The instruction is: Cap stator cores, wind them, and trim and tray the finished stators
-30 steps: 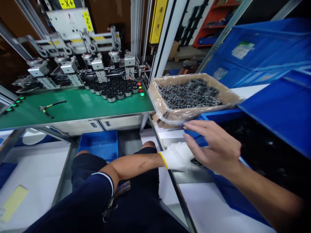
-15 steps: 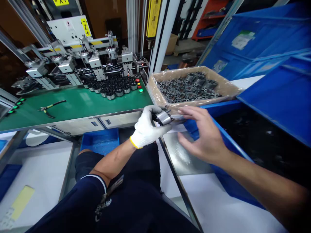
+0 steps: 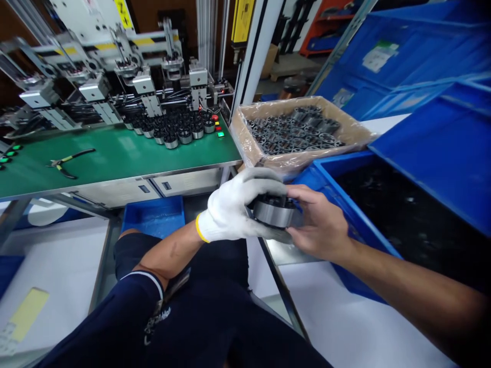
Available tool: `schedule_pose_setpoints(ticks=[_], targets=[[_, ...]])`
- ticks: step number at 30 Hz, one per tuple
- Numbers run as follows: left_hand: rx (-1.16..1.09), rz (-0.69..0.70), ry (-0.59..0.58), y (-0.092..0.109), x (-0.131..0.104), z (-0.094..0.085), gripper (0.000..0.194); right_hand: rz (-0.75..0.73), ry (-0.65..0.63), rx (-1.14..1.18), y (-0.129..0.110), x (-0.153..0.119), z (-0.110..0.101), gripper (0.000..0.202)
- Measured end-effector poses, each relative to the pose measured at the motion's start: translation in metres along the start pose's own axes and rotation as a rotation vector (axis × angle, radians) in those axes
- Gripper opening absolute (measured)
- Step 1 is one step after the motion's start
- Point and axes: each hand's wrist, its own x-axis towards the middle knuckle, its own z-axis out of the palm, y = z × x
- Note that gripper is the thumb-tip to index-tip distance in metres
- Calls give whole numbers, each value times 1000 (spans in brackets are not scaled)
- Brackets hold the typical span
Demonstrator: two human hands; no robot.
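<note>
A round motor stator [image 3: 274, 212], a silvery steel ring with black plastic on its top, is held upright in front of me. My left hand [image 3: 245, 204], in a white knitted glove with a yellow cuff, wraps it from the left, fingers over the top and thumb below. Bare, my right hand [image 3: 322, 220] grips its right side between fingers and thumb. The stator's underside and right edge are hidden by the hands. More stators [image 3: 172, 138] with black tops stand packed together on the green bench [image 3: 115, 168].
A plastic-lined carton [image 3: 245, 140] of metal rings stands behind my hands. To the right is a blue crate [image 3: 364, 225] of dark parts. Pliers [image 3: 65, 163] lie on the bench before a machine with several clamps [image 3: 143, 84]. A blue bin [image 3: 153, 217] sits below.
My right hand has closed in from the right and now grips the stator. The stator has come nearer, lower and turned upright. The view has shifted slightly.
</note>
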Motion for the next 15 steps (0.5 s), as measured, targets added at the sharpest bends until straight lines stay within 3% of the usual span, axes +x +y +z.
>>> schedule_pose_setpoints(ticks=[3, 6, 11, 15], targets=[[47, 56, -55, 0, 3, -3, 57, -56, -28, -63, 0, 1, 1, 53], [94, 89, -31, 0, 3, -2, 58, -130, -67, -83, -2, 7, -1, 49], [116, 18, 9, -5, -1, -2, 79, -130, 3, -108, -5, 18, -5, 38], [47, 28, -76, -10, -5, -4, 67, -141, 51, -163, -5, 17, -7, 40]])
